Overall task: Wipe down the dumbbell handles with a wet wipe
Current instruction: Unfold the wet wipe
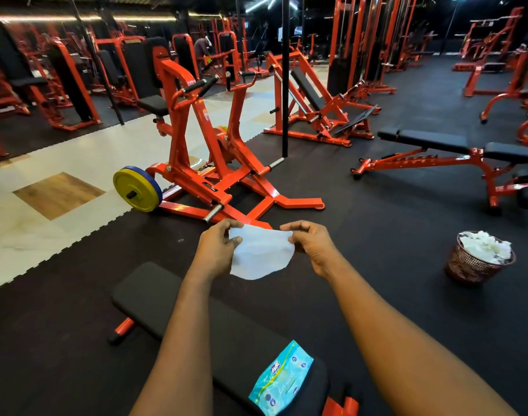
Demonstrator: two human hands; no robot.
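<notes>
Just above the far end of the bench (166,298), a white wipe (261,255) hangs spread between both hands. The left hand (217,247) pinches its upper left corner, with the thumb on the near face and the curled fingers (233,224) over the top edge. The right hand (310,244) pinches the upper right corner, its fingers bent round that edge. Both grips are closed on the sheet, which sags in a curve below them; its lower edge hangs free and touches nothing.

Both forearms reach forward from the bottom of the view, nearly straight. The palms are turned inward towards each other, and the hands are level and a little apart, with the wipe filling the gap.

On the near end of the bench, between the forearms, a blue pack (282,379) lies flat near the pad's right edge. On the floor (391,265), well to the right, stands a basket (469,271) filled with crumpled white sheets. Beyond the hands is an orange machine (196,163) with a yellow plate (136,190) on its left side.
</notes>
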